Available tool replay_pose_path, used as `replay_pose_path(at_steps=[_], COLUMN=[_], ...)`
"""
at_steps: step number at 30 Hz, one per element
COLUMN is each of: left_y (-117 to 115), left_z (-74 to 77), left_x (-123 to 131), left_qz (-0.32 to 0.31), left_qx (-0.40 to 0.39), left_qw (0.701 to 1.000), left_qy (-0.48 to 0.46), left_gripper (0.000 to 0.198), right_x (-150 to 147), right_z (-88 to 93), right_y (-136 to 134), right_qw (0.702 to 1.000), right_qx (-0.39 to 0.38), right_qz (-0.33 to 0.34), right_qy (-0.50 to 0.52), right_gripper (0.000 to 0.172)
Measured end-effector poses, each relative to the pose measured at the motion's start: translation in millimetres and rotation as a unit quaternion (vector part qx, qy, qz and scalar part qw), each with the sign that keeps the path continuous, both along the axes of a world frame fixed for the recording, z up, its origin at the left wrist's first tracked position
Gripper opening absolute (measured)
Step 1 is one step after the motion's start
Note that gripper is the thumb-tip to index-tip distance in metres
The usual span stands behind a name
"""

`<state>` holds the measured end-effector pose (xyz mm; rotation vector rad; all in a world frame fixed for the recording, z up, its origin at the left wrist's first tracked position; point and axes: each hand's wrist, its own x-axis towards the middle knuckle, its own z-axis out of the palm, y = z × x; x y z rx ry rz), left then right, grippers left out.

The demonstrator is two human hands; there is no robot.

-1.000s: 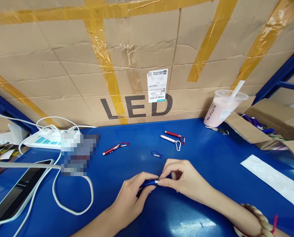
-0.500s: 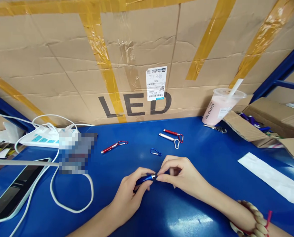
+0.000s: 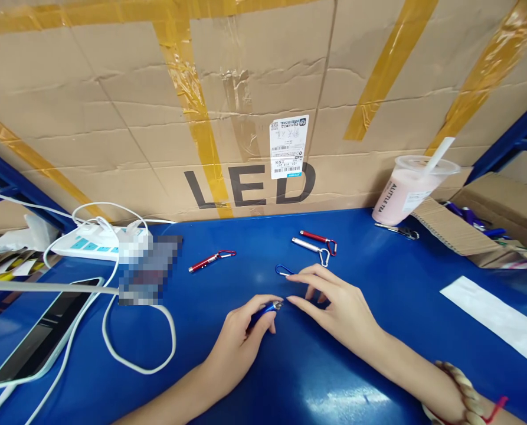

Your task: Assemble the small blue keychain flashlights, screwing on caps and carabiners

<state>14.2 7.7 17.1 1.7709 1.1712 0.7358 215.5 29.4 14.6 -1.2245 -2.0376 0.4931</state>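
My left hand is closed around a small blue keychain flashlight, its silver end pointing right and up between thumb and fingers. Just right of that end is my right hand, thumb and index finger apart and nothing seen between them. Its index fingertip is at the near edge of a blue carabiner clip; whether they touch I cannot tell. Behind the hands lie a silver keychain flashlight and a red one, each with a clip. Another red keychain flashlight lies farther left.
A taped cardboard box walls off the back of the blue table. On the left are a power strip, white cables and a phone. On the right are a pink drink cup, keys, an open carton and white paper.
My right hand has let go of the flashlight's silver end; its fingers have spread and moved toward the blue clip. My left hand still holds the flashlight. The view has shifted slightly.
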Motion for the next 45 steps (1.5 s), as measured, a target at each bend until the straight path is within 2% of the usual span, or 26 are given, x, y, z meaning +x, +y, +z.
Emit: replay_pose_path(at_steps=[5, 7, 9, 16, 24, 31, 36, 42, 45], left_y=[-2.1, -3.1, -3.8, -3.7, -1.0, 1.2, 1.5, -0.3, -1.6], left_z=[1.8, 3.3, 5.2, 4.9, 0.6, -4.2, -5.4, -6.5, -8.4], left_x=[1.2, 2.0, 3.0, 4.8, 4.3, 2.1, 2.9, 3.8, 3.6], left_qz=[0.011, 0.014, 0.022, 0.05, 0.078, 0.075, 0.067, 0.061, 0.051], left_qx=[-0.043, -0.061, -0.08, -0.089, -0.081, -0.046, -0.011, 0.006, 0.005], left_qw=[0.999, 0.998, 0.996, 0.994, 0.993, 0.994, 0.996, 0.996, 0.996], left_qy=[-0.012, -0.019, -0.026, -0.038, -0.04, -0.057, -0.051, -0.065, -0.077], left_gripper=[0.032, 0.031, 0.027, 0.02, 0.024, 0.026, 0.025, 0.025, 0.025], right_x=[0.9, 1.0, 1.5, 2.3, -2.4, -8.8, -8.2, -9.7, -12.0], right_z=[-10.1, -15.3, -19.0, -16.4, -8.7, 0.2, -3.2, -1.7, -2.6], right_y=[4.8, 7.1, 8.9, 10.6, 5.1, -5.0, -5.2, -5.7, -6.5], right_qw=[0.993, 0.987, 0.983, 0.989, 0.987, 0.978, 0.982, 0.964, 0.956], right_qx=[0.059, 0.08, 0.089, 0.07, 0.012, 0.008, 0.028, 0.121, 0.16], right_qz=[0.002, 0.006, 0.005, 0.048, 0.146, 0.205, 0.184, 0.195, 0.192], right_qy=[-0.106, -0.138, -0.16, -0.123, -0.065, -0.028, -0.035, -0.135, -0.153], right_gripper=[0.034, 0.045, 0.048, 0.011, 0.007, 0.018, 0.026, 0.038, 0.043])
